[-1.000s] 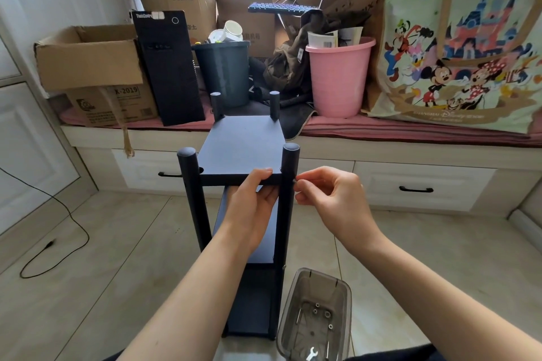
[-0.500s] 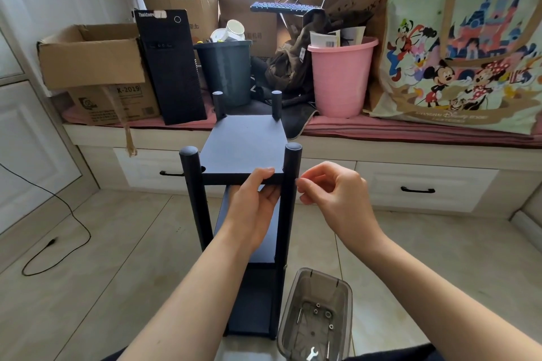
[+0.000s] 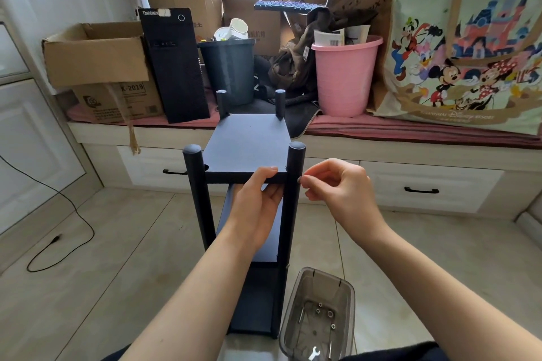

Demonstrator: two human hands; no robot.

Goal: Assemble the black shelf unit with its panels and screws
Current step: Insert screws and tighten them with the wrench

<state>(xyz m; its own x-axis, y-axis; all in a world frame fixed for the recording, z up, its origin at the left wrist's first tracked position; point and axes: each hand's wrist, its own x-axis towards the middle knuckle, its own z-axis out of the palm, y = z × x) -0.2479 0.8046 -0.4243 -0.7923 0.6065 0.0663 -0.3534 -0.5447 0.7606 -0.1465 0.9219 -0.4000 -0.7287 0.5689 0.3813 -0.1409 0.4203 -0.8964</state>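
The black shelf unit [image 3: 249,141] stands upright on the tiled floor, with round posts at its corners and lower panels beneath the top one. My left hand [image 3: 258,202] grips the front edge of the top panel, thumb on top and fingers underneath. My right hand [image 3: 337,187] is at the right side of the near right post [image 3: 294,184], thumb and forefinger pinched together at the post where the top panel meets it; what they pinch is too small to see. A clear plastic bin [image 3: 318,313] by my knees holds several screws and a small wrench.
A window bench [image 3: 410,152] with drawers runs behind the shelf, loaded with cardboard boxes [image 3: 96,56], a black computer tower [image 3: 174,64], a dark bucket [image 3: 227,67], a pink bucket [image 3: 346,76] and a cartoon bag [image 3: 469,38]. A black cable [image 3: 58,214] trails on the floor at left.
Both hands stay at the top panel's near right corner. My right hand's pinched fingers have turned slightly at the post.
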